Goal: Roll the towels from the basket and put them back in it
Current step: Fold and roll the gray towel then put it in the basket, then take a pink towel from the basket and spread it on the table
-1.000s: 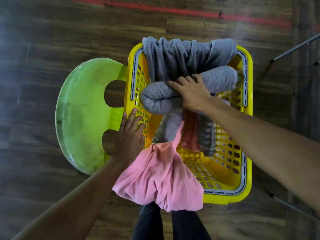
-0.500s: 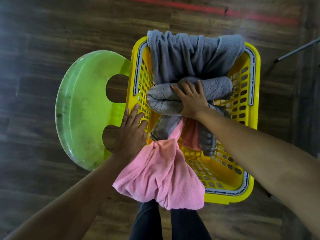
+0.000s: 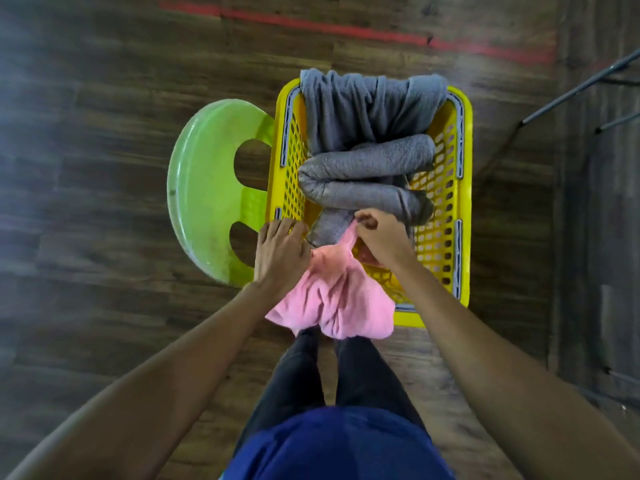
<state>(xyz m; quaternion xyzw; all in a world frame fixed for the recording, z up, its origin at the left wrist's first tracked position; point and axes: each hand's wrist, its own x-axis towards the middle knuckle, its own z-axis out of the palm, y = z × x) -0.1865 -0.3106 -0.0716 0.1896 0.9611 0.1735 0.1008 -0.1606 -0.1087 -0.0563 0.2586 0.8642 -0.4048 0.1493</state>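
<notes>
The right hand (image 3: 379, 237) pinches the pink towel (image 3: 332, 299), which hangs toward the wrist over the yellow basket (image 3: 465, 202) (rolled grey towel (image 3: 363, 174) just beyond the fingertips); the left hand (image 3: 281, 252) rests flat alongside.

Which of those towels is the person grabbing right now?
The pink towel, pinched by the right hand; the grey towels lie farther in the basket.

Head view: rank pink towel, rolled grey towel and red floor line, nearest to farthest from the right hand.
1. pink towel, pinched by the right hand
2. rolled grey towel, just beyond it
3. red floor line, far ahead
</notes>
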